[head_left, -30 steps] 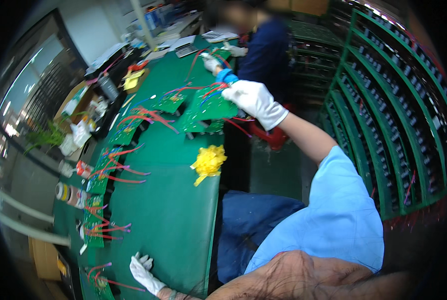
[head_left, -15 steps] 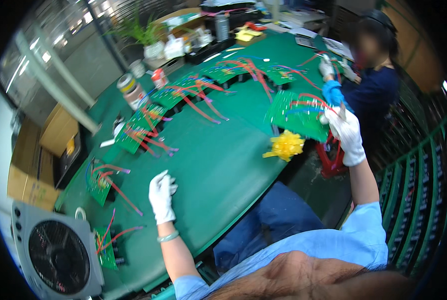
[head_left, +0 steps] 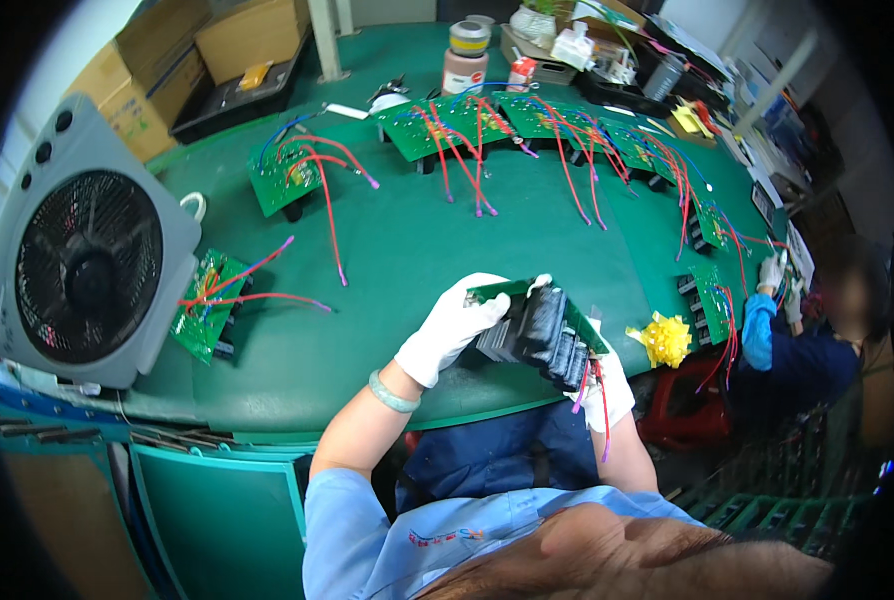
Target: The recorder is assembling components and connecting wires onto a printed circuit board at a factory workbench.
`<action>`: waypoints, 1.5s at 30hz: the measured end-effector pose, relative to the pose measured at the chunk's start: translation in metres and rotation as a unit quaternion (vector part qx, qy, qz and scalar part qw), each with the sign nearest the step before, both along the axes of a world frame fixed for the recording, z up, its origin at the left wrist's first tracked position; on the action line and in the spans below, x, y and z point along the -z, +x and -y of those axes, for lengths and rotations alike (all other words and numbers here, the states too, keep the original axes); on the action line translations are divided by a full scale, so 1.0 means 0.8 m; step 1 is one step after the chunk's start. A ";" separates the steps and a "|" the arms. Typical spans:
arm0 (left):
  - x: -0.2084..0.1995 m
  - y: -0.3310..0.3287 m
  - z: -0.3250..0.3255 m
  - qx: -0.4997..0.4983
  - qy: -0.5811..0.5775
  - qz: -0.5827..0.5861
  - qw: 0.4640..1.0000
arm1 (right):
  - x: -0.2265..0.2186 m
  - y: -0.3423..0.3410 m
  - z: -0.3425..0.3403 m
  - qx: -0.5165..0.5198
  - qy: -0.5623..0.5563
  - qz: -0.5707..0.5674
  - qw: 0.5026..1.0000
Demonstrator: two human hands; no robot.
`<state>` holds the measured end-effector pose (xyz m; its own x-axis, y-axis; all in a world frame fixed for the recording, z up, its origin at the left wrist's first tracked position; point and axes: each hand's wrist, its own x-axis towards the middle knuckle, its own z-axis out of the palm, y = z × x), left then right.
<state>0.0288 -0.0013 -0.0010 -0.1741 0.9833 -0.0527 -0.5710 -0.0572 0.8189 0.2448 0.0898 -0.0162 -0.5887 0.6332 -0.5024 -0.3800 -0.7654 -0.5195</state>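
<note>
My two white-gloved hands hold a green circuit board (head_left: 592, 335), tilted so that its black block-shaped components (head_left: 547, 335) face me. My left hand (head_left: 457, 325) grips its left end, thumb over the edge. Around the right end is my right hand (head_left: 609, 390), partly hidden behind the board. Red wires with purple ends (head_left: 599, 400) hang from that end past the right palm. The board is above the front edge of the green table (head_left: 387, 260). A bundle of yellow strips (head_left: 665, 340) lies just right of my right hand.
More wired green boards curve across the table, from one (head_left: 207, 305) beside the grey fan (head_left: 92, 270) to another (head_left: 709, 305) at right. Behind them stand a jar (head_left: 464, 72), a red-and-white can (head_left: 521, 73) and cardboard boxes (head_left: 252, 40). A co-worker (head_left: 797, 350) sits at the right.
The view has turned. My left hand, empty over the table before, now grips a board. My right hand has come in from a board at the right to the front of my body.
</note>
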 end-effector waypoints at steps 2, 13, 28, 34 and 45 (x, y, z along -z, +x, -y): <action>0.008 0.000 0.003 -0.058 -0.035 -0.012 0.998 | -0.016 -0.012 0.015 -0.030 0.065 0.030 0.997; 0.004 0.002 -0.011 -0.077 -0.129 -0.026 0.988 | 0.041 0.048 -0.003 -0.035 -0.077 0.018 0.996; 0.028 0.002 -0.009 -0.034 0.004 -0.069 0.997 | -0.060 -0.053 0.033 0.126 -0.044 0.196 0.971; 0.029 -0.016 -0.022 0.001 0.065 -0.021 0.998 | -0.012 0.032 0.022 -0.087 0.368 0.138 0.916; 0.035 -0.024 -0.028 -0.135 -0.049 -0.118 0.983 | -0.071 0.050 -0.033 -0.243 0.801 0.366 0.408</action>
